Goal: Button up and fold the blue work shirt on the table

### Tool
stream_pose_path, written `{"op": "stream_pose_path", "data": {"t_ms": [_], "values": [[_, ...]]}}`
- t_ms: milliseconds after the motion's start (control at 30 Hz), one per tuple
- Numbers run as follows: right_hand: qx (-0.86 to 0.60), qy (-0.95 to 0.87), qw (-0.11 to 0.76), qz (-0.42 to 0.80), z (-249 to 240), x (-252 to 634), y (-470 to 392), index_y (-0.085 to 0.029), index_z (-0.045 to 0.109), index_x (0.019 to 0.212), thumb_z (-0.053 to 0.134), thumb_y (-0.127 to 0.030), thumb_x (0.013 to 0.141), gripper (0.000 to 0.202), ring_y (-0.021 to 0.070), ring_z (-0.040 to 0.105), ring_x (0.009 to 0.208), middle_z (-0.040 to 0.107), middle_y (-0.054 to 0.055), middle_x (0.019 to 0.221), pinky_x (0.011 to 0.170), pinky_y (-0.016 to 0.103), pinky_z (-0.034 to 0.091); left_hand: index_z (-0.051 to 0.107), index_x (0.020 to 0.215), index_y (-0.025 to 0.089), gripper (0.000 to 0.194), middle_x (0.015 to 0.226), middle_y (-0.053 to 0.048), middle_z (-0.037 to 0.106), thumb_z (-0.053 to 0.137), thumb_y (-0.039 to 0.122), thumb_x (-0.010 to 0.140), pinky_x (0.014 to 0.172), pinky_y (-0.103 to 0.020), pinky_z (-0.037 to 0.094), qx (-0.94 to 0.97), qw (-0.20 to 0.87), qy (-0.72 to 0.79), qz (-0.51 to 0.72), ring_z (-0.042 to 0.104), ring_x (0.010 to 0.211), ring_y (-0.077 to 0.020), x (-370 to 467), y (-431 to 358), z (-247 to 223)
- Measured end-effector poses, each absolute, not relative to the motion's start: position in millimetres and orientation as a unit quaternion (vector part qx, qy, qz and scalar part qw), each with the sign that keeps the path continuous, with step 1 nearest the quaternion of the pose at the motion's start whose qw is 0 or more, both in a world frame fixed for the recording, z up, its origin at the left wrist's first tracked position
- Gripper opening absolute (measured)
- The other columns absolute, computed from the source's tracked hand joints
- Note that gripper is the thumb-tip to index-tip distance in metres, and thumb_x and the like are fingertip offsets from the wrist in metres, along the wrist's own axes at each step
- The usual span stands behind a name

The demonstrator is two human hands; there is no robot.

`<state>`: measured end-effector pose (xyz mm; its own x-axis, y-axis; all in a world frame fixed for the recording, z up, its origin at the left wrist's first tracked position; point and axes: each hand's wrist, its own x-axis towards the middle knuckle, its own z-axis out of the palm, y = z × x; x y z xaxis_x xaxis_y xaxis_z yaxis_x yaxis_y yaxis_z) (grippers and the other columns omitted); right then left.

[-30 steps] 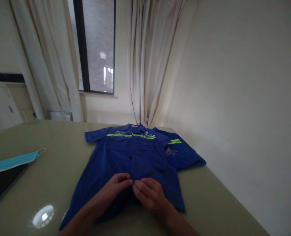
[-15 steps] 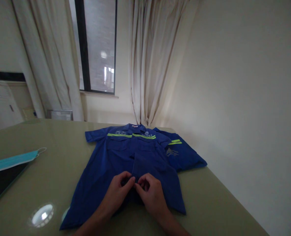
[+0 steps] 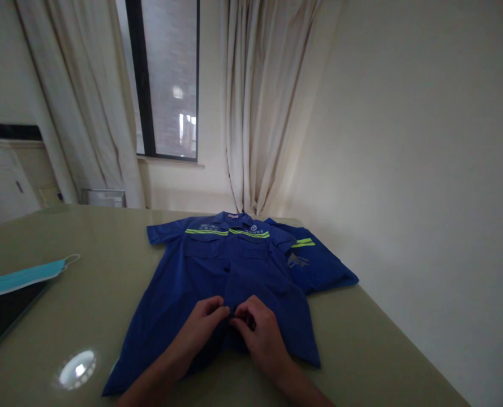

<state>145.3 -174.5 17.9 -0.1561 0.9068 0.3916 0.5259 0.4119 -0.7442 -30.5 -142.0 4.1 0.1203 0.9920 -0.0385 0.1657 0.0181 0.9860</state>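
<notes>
A blue short-sleeved shirt (image 3: 204, 271) with yellow-green stripes and two chest pockets lies front side up, its collar away from me. My left hand (image 3: 202, 325) is closed in a pinch on the shirt's front edge, low on the middle opening. Close beside it on the right, my right hand (image 3: 259, 328) pinches the same edge, thumb and forefinger bent together. The fingertips of both hands nearly meet, and the bit of cloth between them is too dark to make out. Another blue garment (image 3: 319, 271), folded, lies partly under the shirt's right side.
On the left of the greenish table (image 3: 98, 282), a light blue face mask (image 3: 26, 278) lies over a dark flat object (image 3: 5, 316). Behind the table are curtains (image 3: 251, 113) and a window. A pale wall (image 3: 425, 169) runs along the right side.
The left hand's thumb and forefinger have shifted slightly and sit closer together, a little apart from the right hand's. The right hand has barely moved.
</notes>
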Motion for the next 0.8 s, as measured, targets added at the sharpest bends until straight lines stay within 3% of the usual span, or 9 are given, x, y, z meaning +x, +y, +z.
{"op": "stream_pose_path", "data": {"t_ms": [167, 267, 400, 500, 567, 633, 733, 800], "values": [[-0.43, -0.765, 0.391, 0.278, 24.0, 163.3, -168.8, -0.021, 0.069, 0.086, 0.074, -0.023, 0.088, 0.005, 0.0139, 0.058, 0.073, 0.063, -0.002, 0.081, 0.066, 0.024, 0.042, 0.05, 0.069, 0.022, 0.032, 0.066, 0.006, 0.042, 0.059, 0.051, 0.08, 0.062, -0.025, 0.036, 0.618, 0.482, 0.496, 0.373, 0.043, 0.066, -0.0139, -29.9, -138.7, 1.6], [-0.416, -0.756, 0.364, 0.351, 25.9, 170.9, -164.8, -0.021, 0.07, 0.083, 0.075, -0.036, 0.089, 0.017, 0.0139, 0.057, 0.071, 0.063, -0.002, 0.076, 0.065, 0.024, 0.041, 0.05, 0.072, 0.021, 0.033, 0.067, 0.007, 0.039, 0.061, 0.052, 0.08, 0.058, -0.024, 0.031, 0.678, 0.47, 0.48, 0.298, 0.038, 0.064, -0.0122, -36.7, -140.8, 9.8], [-0.459, -0.724, 0.411, 0.309, 20.4, 166.4, -159.0, -0.022, 0.068, 0.103, 0.067, -0.046, 0.093, 0.026, 0.0152, 0.058, 0.077, 0.065, 0.001, 0.089, 0.069, 0.025, 0.044, 0.062, 0.081, 0.02, 0.025, 0.071, 0.006, 0.051, 0.063, 0.044, 0.083, 0.061, -0.023, 0.035, 0.788, 0.485, 0.348, 0.151, 0.045, 0.067, -0.0125, -53.3, -148.1, 29.2], [-0.513, -0.742, 0.363, 0.236, 14.6, 157.2, -158.1, -0.023, 0.067, 0.114, 0.073, -0.043, 0.088, 0.034, 0.0157, 0.06, 0.079, 0.065, 0.003, 0.102, 0.073, 0.027, 0.045, 0.07, 0.083, 0.021, 0.021, 0.077, 0.002, 0.065, 0.052, 0.032, 0.085, 0.072, -0.026, 0.045, 0.807, 0.434, 0.371, 0.15, 0.058, 0.074, -0.0162, -59.4, -148.0, 33.2], [-0.548, -0.752, 0.312, 0.193, 13.0, 151.9, -159.5, -0.024, 0.069, 0.11, 0.074, -0.04, 0.085, 0.03, 0.0162, 0.062, 0.08, 0.066, 0.003, 0.104, 0.074, 0.027, 0.045, 0.073, 0.088, 0.02, 0.028, 0.087, -0.002, 0.072, 0.045, 0.026, 0.086, 0.084, -0.031, 0.048, 0.808, 0.339, 0.439, 0.197, 0.065, 0.086, -0.0198, -58.3, -144.6, 27.1], [-0.578, -0.749, 0.283, 0.159, 14.4, 147.3, -160.8, -0.025, 0.069, 0.108, 0.071, -0.042, 0.086, 0.027, 0.0179, 0.064, 0.085, 0.067, 0.003, 0.106, 0.074, 0.028, 0.045, 0.073, 0.106, 0.021, 0.034, 0.11, -0.007, 0.074, 0.044, 0.028, 0.091, 0.099, -0.041, 0.046, 0.809, 0.216, 0.494, 0.232, 0.065, 0.107, -0.0249, -55.4, -141.0, 15.8], [-0.615, -0.737, 0.248, 0.132, 22.0, 139.3, -158.7, -0.025, 0.068, 0.106, 0.069, -0.051, 0.086, 0.033, 0.0225, 0.067, 0.094, 0.068, 0.005, 0.109, 0.079, 0.031, 0.047, 0.06, 0.139, 0.029, 0.047, 0.149, -0.007, 0.058, 0.047, 0.04, 0.096, 0.119, -0.059, 0.026, 0.824, 0.098, 0.516, 0.211, 0.048, 0.14, -0.0316, -52.5, -137.5, -3.0], [-0.646, -0.723, 0.212, 0.122, 29.0, 131.7, -153.7, -0.023, 0.068, 0.105, 0.07, -0.056, 0.082, 0.04, 0.027, 0.068, 0.098, 0.069, 0.008, 0.109, 0.081, 0.035, 0.048, 0.049, 0.149, 0.034, 0.053, 0.16, -0.003, 0.046, 0.045, 0.042, 0.097, 0.123, -0.064, 0.015, 0.834, 0.08, 0.518, 0.172, 0.036, 0.15, -0.0323, -52.9, -135.8, -11.3]]}}
